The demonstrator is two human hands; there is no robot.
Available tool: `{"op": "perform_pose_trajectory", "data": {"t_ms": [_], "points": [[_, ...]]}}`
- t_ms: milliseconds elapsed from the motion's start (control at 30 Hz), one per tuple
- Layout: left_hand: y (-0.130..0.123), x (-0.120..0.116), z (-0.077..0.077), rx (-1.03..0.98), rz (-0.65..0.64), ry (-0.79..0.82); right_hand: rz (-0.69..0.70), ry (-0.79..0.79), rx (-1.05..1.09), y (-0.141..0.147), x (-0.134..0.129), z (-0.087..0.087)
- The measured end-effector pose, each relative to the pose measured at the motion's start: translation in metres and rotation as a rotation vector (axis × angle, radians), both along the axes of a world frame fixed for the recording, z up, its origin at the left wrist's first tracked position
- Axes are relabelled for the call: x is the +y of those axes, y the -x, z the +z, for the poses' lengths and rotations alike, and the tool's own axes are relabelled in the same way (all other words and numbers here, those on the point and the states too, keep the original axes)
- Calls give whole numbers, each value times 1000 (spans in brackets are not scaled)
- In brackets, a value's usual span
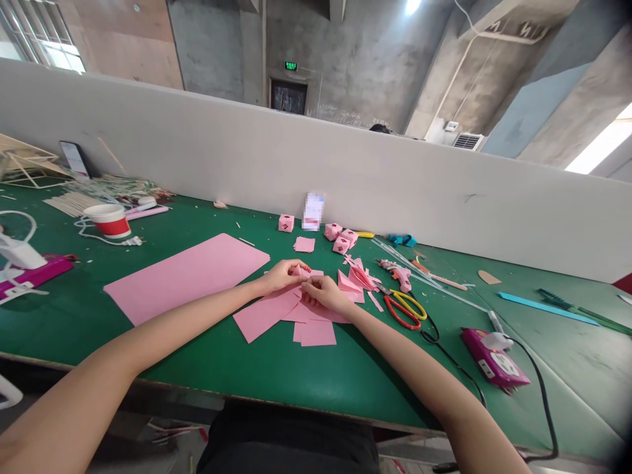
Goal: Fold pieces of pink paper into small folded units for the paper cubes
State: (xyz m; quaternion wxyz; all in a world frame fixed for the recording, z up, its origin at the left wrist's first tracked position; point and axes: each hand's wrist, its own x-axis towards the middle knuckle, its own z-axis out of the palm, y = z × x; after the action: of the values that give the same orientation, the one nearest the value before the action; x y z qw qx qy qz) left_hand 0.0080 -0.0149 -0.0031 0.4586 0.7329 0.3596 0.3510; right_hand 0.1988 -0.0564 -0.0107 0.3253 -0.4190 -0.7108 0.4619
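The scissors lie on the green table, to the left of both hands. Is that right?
Not quite: the head view shows the scissors on the green table to the right of the left hand and the right hand.

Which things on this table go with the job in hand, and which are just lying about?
Probably part of the job:
small pink piece, in left hand and right hand
large pink sheet
scissors
pink cubes
pink glue gun

Apparently just lying about:
red-and-white cup
pale sticks
blue strip
phone at left
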Motion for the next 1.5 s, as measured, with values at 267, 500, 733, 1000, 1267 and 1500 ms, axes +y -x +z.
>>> {"op": "perform_pose_trajectory", "data": {"t_ms": [267,500,733,1000,1267,1500], "points": [[2,6,-4,-109,48,63,5,13,26,-1,1,1],[3,11,-8,-152,49,112,18,18,50,-2,2,-3],[4,11,-9,-206,24,178,-14,12,71,-4,3,-1],[6,15,-11,-238,-6,224,-3,18,70,-3,3,-1],[5,16,-12,-264,-6,213,6,1,69,-5,3,-1],[5,17,-12,-276,2,222,12,-3,58,-5,4,-1]]}}
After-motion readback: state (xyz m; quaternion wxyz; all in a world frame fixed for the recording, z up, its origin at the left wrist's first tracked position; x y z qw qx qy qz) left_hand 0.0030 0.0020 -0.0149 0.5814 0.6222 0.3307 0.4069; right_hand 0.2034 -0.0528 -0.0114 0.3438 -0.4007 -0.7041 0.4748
